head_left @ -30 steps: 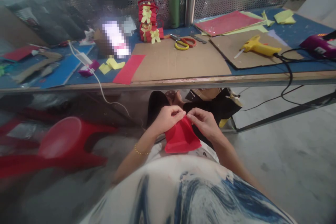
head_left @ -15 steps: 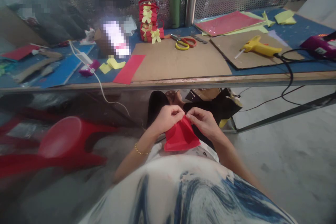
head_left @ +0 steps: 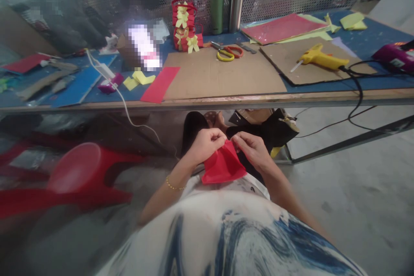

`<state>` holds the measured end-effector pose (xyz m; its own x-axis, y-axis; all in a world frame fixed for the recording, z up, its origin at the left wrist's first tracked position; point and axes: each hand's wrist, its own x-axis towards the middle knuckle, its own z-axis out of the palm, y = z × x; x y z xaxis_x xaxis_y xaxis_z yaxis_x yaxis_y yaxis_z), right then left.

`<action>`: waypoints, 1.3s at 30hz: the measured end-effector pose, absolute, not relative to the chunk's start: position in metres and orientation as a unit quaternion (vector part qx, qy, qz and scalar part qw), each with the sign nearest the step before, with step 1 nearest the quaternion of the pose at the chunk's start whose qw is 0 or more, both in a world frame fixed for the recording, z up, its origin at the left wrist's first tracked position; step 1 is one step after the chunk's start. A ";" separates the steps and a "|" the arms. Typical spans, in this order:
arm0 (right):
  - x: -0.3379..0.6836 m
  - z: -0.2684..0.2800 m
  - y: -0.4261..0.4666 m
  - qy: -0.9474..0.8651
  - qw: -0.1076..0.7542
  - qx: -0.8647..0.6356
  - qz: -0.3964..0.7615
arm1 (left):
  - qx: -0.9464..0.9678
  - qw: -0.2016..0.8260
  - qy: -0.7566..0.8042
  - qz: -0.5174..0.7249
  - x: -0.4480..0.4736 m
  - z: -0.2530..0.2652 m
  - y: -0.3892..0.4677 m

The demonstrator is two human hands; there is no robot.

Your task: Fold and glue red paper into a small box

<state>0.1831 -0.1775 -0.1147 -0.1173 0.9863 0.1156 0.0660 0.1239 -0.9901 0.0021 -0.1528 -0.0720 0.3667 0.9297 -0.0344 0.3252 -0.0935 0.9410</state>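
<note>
A folded piece of red paper (head_left: 224, 164) hangs over my lap, its wide end toward me. My left hand (head_left: 208, 144) pinches its upper edge between thumb and fingers. On the other side my right hand (head_left: 250, 148) is closed on the top right corner of the same paper. The fingertips of both hands are close together, and they cover the paper's top edge in part. How the folds run inside the paper I cannot make out.
Ahead, the table holds a cardboard sheet (head_left: 223, 75), scissors (head_left: 225, 54), a yellow glue gun (head_left: 325, 58), a red paper strip (head_left: 161, 85), red lanterns with yellow flowers (head_left: 183, 26) and a green bottle (head_left: 216, 8). A red stool (head_left: 76, 168) stands at left.
My right hand has shifted slightly along the paper's top corner, and the paper's lower edge has risen a little. My left hand has hardly moved.
</note>
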 end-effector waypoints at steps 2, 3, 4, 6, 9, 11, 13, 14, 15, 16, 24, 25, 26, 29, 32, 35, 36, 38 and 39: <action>0.183 -0.114 -0.178 -0.578 0.481 -0.459 0.473 | 0.677 0.474 0.468 0.313 0.002 -0.072 -0.153; 0.183 -0.114 -0.178 -0.580 0.479 -0.458 0.473 | 0.682 0.468 0.467 0.311 0.002 -0.071 -0.153; 0.183 -0.114 -0.179 -0.583 0.478 -0.458 0.472 | 0.686 0.464 0.467 0.310 0.003 -0.071 -0.153; 0.182 -0.113 -0.179 -0.588 0.474 -0.457 0.469 | 0.694 0.458 0.464 0.306 0.003 -0.071 -0.154; 0.181 -0.112 -0.179 -0.595 0.474 -0.462 0.456 | 0.703 0.453 0.460 0.298 0.004 -0.071 -0.154; 0.180 -0.112 -0.179 -0.597 0.475 -0.465 0.449 | 0.705 0.450 0.462 0.296 0.004 -0.071 -0.154; 0.179 -0.112 -0.179 -0.601 0.477 -0.468 0.438 | 0.703 0.451 0.462 0.298 0.003 -0.072 -0.154; 0.179 -0.113 -0.179 -0.603 0.479 -0.471 0.431 | 0.700 0.455 0.461 0.299 0.003 -0.072 -0.154; 0.178 -0.113 -0.180 -0.604 0.481 -0.474 0.423 | 0.698 0.460 0.460 0.299 0.003 -0.073 -0.154; 0.178 -0.114 -0.180 -0.606 0.482 -0.478 0.415 | 0.696 0.465 0.458 0.300 0.003 -0.073 -0.154; 0.176 -0.114 -0.182 -0.625 0.484 -0.474 0.387 | 0.680 0.498 0.446 0.301 0.003 -0.075 -0.154; 0.176 -0.113 -0.182 -0.628 0.482 -0.474 0.385 | 0.677 0.504 0.444 0.302 0.002 -0.075 -0.154; 0.176 -0.113 -0.182 -0.630 0.481 -0.474 0.383 | 0.674 0.509 0.443 0.301 0.002 -0.075 -0.154; 0.173 -0.114 -0.183 -0.626 0.484 -0.481 0.377 | 0.665 0.520 0.445 0.299 0.001 -0.076 -0.154; 0.171 -0.115 -0.183 -0.608 0.494 -0.483 0.392 | 0.658 0.519 0.453 0.304 0.000 -0.076 -0.154; 0.172 -0.116 -0.183 -0.599 0.496 -0.477 0.409 | 0.652 0.515 0.460 0.313 0.000 -0.073 -0.154; 0.173 -0.116 -0.182 -0.602 0.495 -0.476 0.407 | 0.652 0.514 0.460 0.315 0.000 -0.073 -0.154; 0.175 -0.116 -0.182 -0.611 0.489 -0.477 0.400 | 0.654 0.513 0.458 0.316 -0.001 -0.071 -0.155; 0.176 -0.115 -0.182 -0.617 0.486 -0.476 0.395 | 0.658 0.511 0.455 0.315 -0.001 -0.071 -0.155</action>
<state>0.1758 -0.1820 -0.1148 -0.0737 0.9719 0.2237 0.2030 0.2342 -0.9508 -0.0008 -0.1551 -0.0708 0.3873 0.9205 -0.0509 0.2774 -0.0637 0.9586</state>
